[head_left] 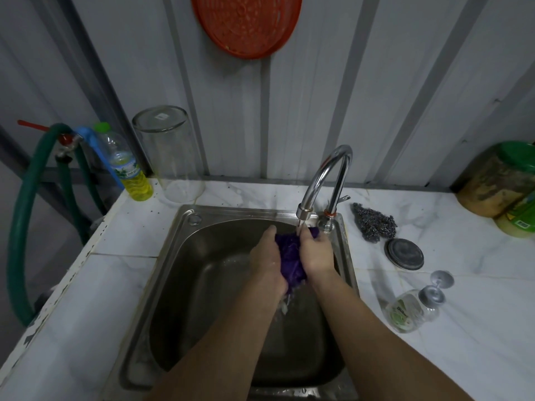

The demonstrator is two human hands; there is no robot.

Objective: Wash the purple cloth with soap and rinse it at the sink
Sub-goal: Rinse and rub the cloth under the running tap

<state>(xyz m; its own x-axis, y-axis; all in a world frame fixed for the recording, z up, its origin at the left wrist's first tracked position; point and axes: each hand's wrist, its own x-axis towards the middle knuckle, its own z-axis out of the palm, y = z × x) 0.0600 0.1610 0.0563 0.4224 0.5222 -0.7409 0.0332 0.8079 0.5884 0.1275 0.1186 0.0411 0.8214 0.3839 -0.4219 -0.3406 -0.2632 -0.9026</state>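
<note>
The purple cloth (291,260) is bunched between both hands over the steel sink (185,256), just under the spout of the chrome tap (324,180). Water runs from the spout onto the cloth and drips off its lower end. My left hand (265,256) grips the cloth's left side and my right hand (317,251) grips its right side. A bottle of yellow liquid (131,172) with a green cap stands at the back left corner of the counter.
An upturned clear jar (170,151) stands behind the sink. On the right counter lie a steel scourer (373,222), a round lid (404,254), a tipped glass (408,308) and green containers (503,183). A green hose (21,227) hangs at left. A red strainer (246,21) hangs on the wall.
</note>
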